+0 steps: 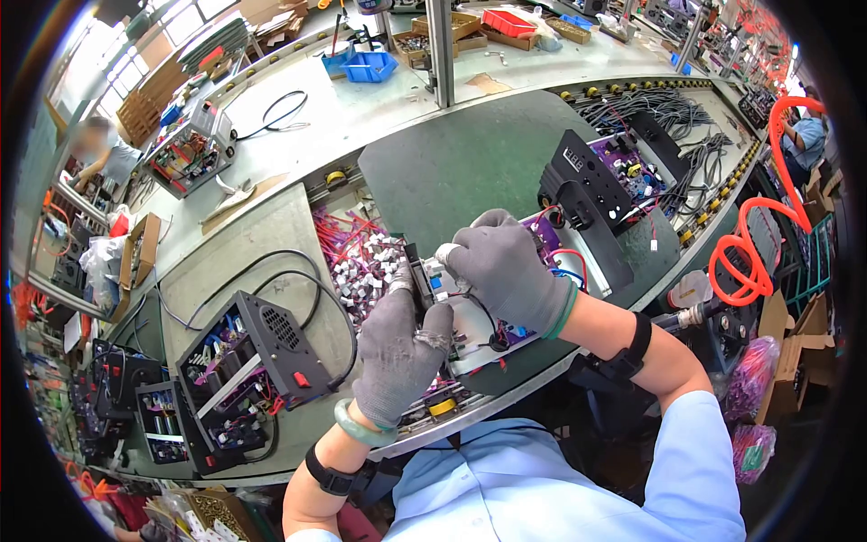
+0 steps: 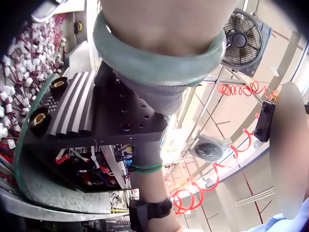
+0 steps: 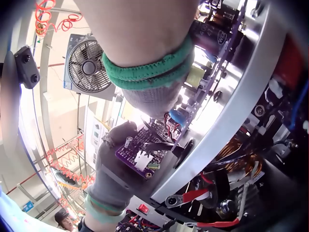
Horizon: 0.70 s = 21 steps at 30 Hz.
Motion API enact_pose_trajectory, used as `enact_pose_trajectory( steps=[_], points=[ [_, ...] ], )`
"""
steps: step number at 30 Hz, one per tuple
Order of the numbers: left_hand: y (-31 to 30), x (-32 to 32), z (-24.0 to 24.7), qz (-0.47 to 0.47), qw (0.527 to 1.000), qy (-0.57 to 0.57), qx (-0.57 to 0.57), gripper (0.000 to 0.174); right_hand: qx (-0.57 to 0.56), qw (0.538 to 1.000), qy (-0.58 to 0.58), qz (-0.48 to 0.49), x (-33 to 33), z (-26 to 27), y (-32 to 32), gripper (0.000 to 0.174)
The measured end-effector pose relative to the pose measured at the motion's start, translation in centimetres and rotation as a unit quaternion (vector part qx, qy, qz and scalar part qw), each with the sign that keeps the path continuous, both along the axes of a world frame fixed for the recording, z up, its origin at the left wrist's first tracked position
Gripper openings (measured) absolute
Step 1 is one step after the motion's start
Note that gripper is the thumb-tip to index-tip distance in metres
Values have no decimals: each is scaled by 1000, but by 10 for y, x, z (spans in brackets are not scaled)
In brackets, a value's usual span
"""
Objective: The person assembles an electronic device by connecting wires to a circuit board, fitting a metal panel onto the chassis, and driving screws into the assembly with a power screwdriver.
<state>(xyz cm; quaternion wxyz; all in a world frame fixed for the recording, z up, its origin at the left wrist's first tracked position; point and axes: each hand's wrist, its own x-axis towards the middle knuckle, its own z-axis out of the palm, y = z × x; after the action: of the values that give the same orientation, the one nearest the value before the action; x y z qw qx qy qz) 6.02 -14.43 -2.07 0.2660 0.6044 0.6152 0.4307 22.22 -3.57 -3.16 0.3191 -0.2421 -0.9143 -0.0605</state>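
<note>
My gloved left hand (image 1: 397,352) grips the near end of an upright black panel (image 1: 420,275) on an opened device. In the left wrist view, this black casing (image 2: 130,113) has brass-centred terminals (image 2: 39,118) and silver fins. Across the panel, my gloved right hand (image 1: 510,271) has bent fingers beside small connectors; their tips are partly hidden, and what they hold is unclear. The right wrist view has a purple circuit board (image 3: 140,150) on the panel's inner side, between the left hand (image 3: 113,169) and the right hand (image 3: 152,99).
Loose red-wired white connectors (image 1: 361,262) lie left of the device. A black box with a red switch (image 1: 301,379) stands further left, its cable looping behind. At the right are a black front panel (image 1: 587,185) and a coiled orange hose (image 1: 745,262).
</note>
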Motion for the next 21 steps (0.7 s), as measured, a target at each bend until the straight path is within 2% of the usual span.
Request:
enact_pose_trajectory(
  steps=[1,2,4,6,7,8,10,11,12,13,14,16,17,18,19,20,21],
  points=[
    [0,0,-2,-1,1000,0,-1,43,-4,1000,15,3,-1,-1,0,14],
    [0,-1,-5,-2,1000,1,2,36,-6,1000,16,1,-2,-1,-1,14],
    [0,-1,-8,-6,1000,2,3,30,-34,999,2,8,-5,-1,0,4],
    [0,1,-7,-1,999,47,24,24,-64,998,14,4,-14,-9,2,3],
    [0,-5,-19,-25,990,119,77,21,-91,996,26,1,-16,-12,3,3],
    [0,-7,-18,-25,990,119,76,21,-93,995,26,2,-17,-10,4,3],
    [-2,-7,-16,-38,968,211,132,21,-157,987,-1,-26,-17,-7,2,12],
    [-2,-2,-10,-11,998,43,45,20,-196,980,9,-6,-15,-5,5,15],
    [-3,-9,-9,-30,997,74,15,24,-206,979,1,9,-13,-1,6,17],
    [-4,-13,-9,-33,999,-13,-8,32,-224,974,-18,21,-9,6,10,18],
    [-4,-18,-10,-34,994,-100,-29,41,-241,969,-38,35,-5,14,11,20],
    [-3,-41,-22,-27,937,-342,-62,55,-222,972,30,72,10,27,8,26],
    [-12,-47,-18,11,948,-313,-63,43,-194,980,32,40,25,38,7,27],
    [-21,-57,-27,16,948,-313,-63,43,-164,986,35,6,43,47,6,29],
    [-31,-68,-45,-17,981,-145,-127,36,-128,990,28,-43,62,56,6,30],
    [-39,-74,-62,-51,981,27,-188,30,-92,991,21,-92,79,59,7,31],
    [-43,-69,-72,-112,937,262,-201,25,-94,991,21,-90,95,54,10,31]
  ],
)
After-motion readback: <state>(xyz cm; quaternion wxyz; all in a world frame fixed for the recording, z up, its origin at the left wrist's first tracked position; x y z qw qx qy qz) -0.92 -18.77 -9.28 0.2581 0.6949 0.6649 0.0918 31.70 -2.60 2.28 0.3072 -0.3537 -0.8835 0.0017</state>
